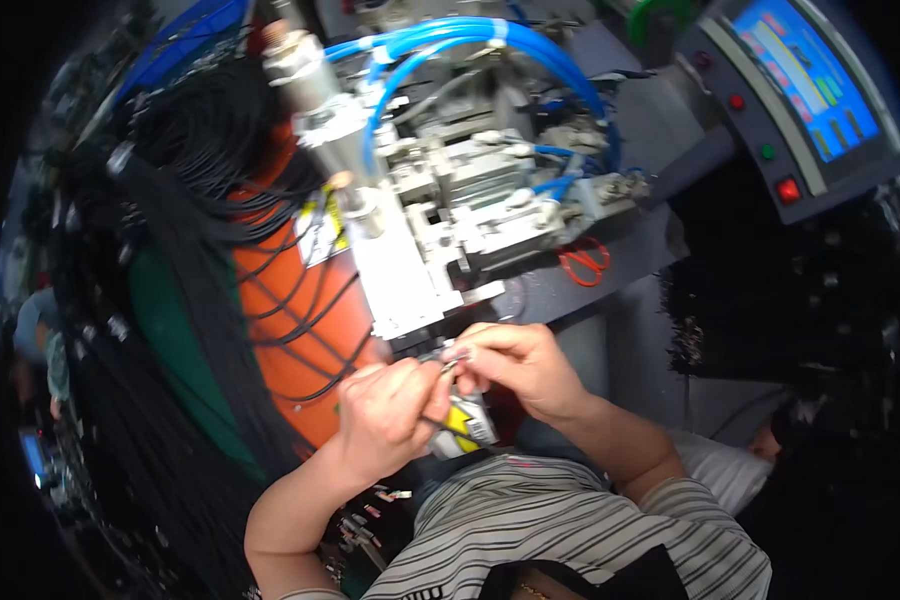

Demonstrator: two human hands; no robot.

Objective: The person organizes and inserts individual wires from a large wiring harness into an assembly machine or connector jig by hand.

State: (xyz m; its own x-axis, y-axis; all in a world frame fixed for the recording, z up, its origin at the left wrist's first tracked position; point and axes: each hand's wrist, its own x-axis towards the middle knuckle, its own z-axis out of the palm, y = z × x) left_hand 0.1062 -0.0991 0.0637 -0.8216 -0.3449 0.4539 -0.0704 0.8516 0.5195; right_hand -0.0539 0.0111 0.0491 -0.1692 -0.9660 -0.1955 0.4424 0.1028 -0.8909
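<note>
My left hand (385, 410) is closed, knuckles up, in front of the machine. A thin black cable (436, 424) shows just below its fingers and appears to be held in it. Fingertips of my right hand (526, 370) are pinched together right beside the left ones. Between the two hands sits a small light and metallic cable end (454, 362), partly covered by the fingers. Close behind them stands a machine (400, 290) with a bright white metal plate and several metal blocks.
Blue air hoses (490, 30) arch over the machine. A control panel (810, 90) with a lit screen stands far right. Black cables (185, 230) hang at left across an orange surface (280, 290). A red loop (584, 262) lies by the machine. Another person (45, 330) is at far left.
</note>
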